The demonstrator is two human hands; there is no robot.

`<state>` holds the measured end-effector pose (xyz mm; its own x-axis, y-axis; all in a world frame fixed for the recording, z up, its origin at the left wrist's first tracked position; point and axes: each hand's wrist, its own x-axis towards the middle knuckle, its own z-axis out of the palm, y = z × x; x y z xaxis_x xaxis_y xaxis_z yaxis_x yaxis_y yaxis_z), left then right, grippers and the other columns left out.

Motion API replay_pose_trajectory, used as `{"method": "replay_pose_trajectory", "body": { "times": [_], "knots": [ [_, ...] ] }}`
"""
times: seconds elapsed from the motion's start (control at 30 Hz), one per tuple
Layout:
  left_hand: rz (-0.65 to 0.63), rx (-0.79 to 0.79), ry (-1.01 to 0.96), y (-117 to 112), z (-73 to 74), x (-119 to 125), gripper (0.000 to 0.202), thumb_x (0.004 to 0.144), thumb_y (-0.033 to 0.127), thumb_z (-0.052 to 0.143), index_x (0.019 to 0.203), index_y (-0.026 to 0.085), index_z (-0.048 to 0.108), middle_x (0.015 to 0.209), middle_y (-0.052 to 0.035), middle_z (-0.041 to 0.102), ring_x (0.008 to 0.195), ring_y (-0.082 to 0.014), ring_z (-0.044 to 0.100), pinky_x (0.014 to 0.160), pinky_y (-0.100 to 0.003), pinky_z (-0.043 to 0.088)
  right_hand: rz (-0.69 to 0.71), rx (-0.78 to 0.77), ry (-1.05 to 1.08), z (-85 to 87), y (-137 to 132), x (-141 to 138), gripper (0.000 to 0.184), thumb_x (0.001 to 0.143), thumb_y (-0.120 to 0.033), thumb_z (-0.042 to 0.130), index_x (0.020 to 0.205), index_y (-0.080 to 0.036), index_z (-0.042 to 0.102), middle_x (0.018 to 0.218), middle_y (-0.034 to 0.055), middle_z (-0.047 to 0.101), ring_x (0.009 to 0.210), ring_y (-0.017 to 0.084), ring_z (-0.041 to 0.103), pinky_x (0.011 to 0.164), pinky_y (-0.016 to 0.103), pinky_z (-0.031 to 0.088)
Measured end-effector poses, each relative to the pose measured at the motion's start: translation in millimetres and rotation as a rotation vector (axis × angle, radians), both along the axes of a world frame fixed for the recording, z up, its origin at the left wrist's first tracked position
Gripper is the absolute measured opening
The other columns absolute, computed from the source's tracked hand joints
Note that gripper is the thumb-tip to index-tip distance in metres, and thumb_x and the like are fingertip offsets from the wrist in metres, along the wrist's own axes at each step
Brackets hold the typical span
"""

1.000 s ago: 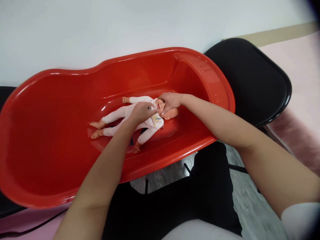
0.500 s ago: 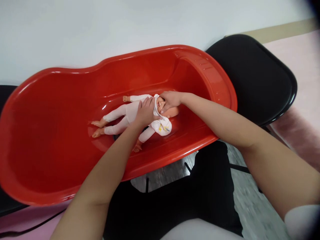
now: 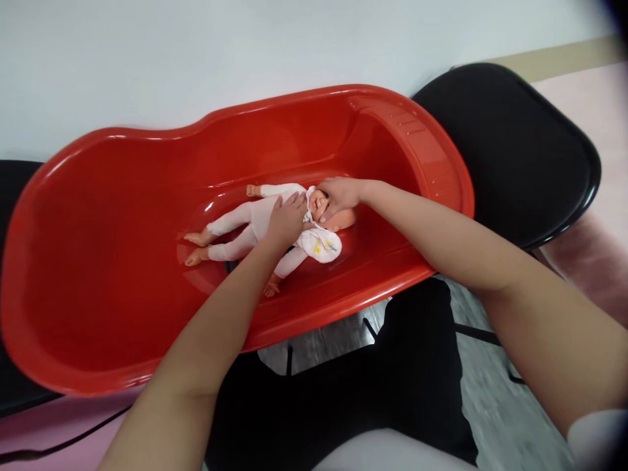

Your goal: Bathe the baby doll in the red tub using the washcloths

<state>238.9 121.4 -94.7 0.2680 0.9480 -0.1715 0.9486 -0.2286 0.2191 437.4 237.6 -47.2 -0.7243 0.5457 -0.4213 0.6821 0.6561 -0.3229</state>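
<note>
A baby doll (image 3: 237, 224) in white clothes lies on its back in the red baby bathtub (image 3: 88, 275), feet to the left and head to the right. My left hand (image 3: 287, 222) rests on the doll's chest, fingers stretched out and lying over the cloth. My right hand (image 3: 342, 195) curves round the doll's face, fingers along the upper side and thumb near the mouth, so part of the face is hidden. Just below my left fingers, a white bib (image 3: 322, 245) with a yellow and blue print hangs from the doll's neck to its side.
Black chairs stand at both ends of the tub, the right one (image 3: 515, 150) showing its seat. A white wall (image 3: 220, 52) runs behind. Pink fabric (image 3: 73, 425) and a dark cord lie at the lower left.
The whole view has shifted slightly. The bib lies flatter at the doll's side. Both hands keep about the same places on the chest and face.
</note>
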Motion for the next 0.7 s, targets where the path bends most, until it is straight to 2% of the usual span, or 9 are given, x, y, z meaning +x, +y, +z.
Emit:
{"method": "replay_pose_trajectory", "body": {
  "times": [0.1,0.2,0.27,0.33,0.4,0.53,0.63,0.7],
  "knots": [
    [0.014,0.013,-0.011,-1.8,-2.3,3.7,0.076,0.107,0.037,0.074,0.178,0.022,0.048,0.183,-0.0161,0.043,0.174,-0.0368,0.031,0.143,-0.059,0.016,0.008,0.005,0.002,-2.5,0.5,-0.3,0.082,0.080,-0.067,0.096,0.140,-0.017,0.072,0.138,0.0143,0.076,0.120,0.032,0.073,0.095,0.034,0.052],
    [0.065,0.041,-0.019,-4.8,-5.3,9.7,0.095,0.103,0.049,0.079,0.182,0.015,0.038,0.185,-0.0211,0.036,0.175,-0.0415,0.027,0.143,-0.062,0.013,0.022,0.027,-0.007,-4.7,0.1,-1.7,0.083,0.077,-0.069,0.097,0.138,-0.018,0.074,0.136,0.0143,0.077,0.120,0.034,0.073,0.098,0.037,0.054],
    [0.079,0.047,-0.027,-5.6,-6.1,10.7,0.100,0.101,0.052,0.081,0.182,0.013,0.038,0.185,-0.0218,0.035,0.174,-0.0433,0.026,0.143,-0.063,0.012,0.024,0.040,-0.011,-4.4,-1.1,-2.7,0.083,0.076,-0.069,0.098,0.137,-0.018,0.074,0.136,0.0145,0.076,0.121,0.036,0.073,0.099,0.038,0.054],
    [0.062,0.042,-0.046,-4.8,-6.4,8.2,0.092,0.100,0.049,0.082,0.179,0.018,0.047,0.184,-0.0173,0.040,0.174,-0.0428,0.028,0.143,-0.062,0.014,0.017,0.039,-0.013,-2.8,-2.6,-3.4,0.083,0.075,-0.068,0.098,0.137,-0.018,0.075,0.136,0.0148,0.076,0.122,0.036,0.073,0.100,0.039,0.055],
    [0.046,0.046,-0.068,-2.9,-7.1,3.7,0.075,0.100,0.043,0.083,0.169,0.025,0.061,0.180,-0.0115,0.050,0.172,-0.0415,0.032,0.143,-0.061,0.018,0.018,0.024,-0.008,-1.0,-3.8,-3.7,0.080,0.075,-0.067,0.099,0.135,-0.019,0.076,0.136,0.0142,0.076,0.124,0.037,0.072,0.102,0.039,0.054],
    [0.061,0.089,-0.124,1.1,-9.7,-3.5,0.039,0.098,0.037,0.082,0.136,0.029,0.084,0.162,-0.0065,0.069,0.166,-0.0396,0.042,0.140,-0.060,0.026,0.020,0.008,0.004,0.0,-3.5,-2.9,0.079,0.075,-0.066,0.099,0.135,-0.020,0.077,0.136,0.0133,0.077,0.124,0.036,0.072,0.103,0.040,0.054],
    [0.069,0.086,-0.170,3.8,-9.8,-7.1,0.023,0.099,0.033,0.077,0.119,0.025,0.088,0.149,-0.0070,0.077,0.164,-0.0366,0.045,0.138,-0.055,0.030,0.023,-0.011,0.002,-0.4,-2.0,-1.6,0.079,0.077,-0.066,0.097,0.138,-0.019,0.076,0.133,0.0125,0.078,0.117,0.033,0.074,0.095,0.036,0.054],
    [0.044,0.057,-0.207,6.5,-8.8,-10.3,0.024,0.102,0.029,0.071,0.118,0.023,0.087,0.143,-0.0075,0.080,0.163,-0.0336,0.047,0.138,-0.052,0.029,0.037,-0.048,0.016,-0.1,-1.3,-0.6,0.075,0.079,-0.064,0.096,0.137,-0.019,0.076,0.130,0.0108,0.080,0.112,0.030,0.074,0.090,0.033,0.052]
  ]
}}
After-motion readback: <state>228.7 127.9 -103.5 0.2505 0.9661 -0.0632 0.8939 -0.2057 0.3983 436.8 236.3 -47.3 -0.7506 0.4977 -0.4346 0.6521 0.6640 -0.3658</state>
